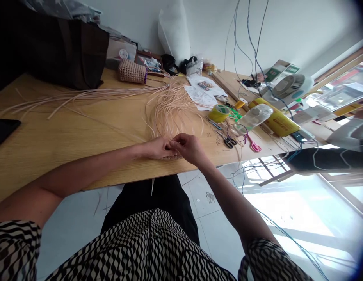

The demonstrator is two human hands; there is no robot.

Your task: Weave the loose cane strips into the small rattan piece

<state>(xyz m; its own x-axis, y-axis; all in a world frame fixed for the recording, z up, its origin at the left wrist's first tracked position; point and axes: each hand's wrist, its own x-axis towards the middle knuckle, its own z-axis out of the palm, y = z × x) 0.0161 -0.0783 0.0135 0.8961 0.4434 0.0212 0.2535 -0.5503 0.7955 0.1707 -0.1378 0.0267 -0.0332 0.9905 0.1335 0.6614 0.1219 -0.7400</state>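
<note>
A small woven piece [171,157] in pinkish-brown cord lies near the table's front edge, mostly covered by my hands. Long pale pink strands [172,107] fan out from it across the table towards the back. My left hand [156,148] lies over the left part of the piece, fingers curled and gripping it. From the right, my right hand [189,147] meets it with thumb and forefinger pinched together. What sits in that pinch is too small to make out; the fingertips touch the work beside the left fingers.
A finished-looking woven pouch [132,72] stands at the back. Rightward lie black-handled scissors [229,142], pink-handled scissors [254,145], a yellow tape roll [219,113], a plastic bottle [254,118] and papers [201,96]. A dark bag [61,50] fills the back left. Cables hang at right.
</note>
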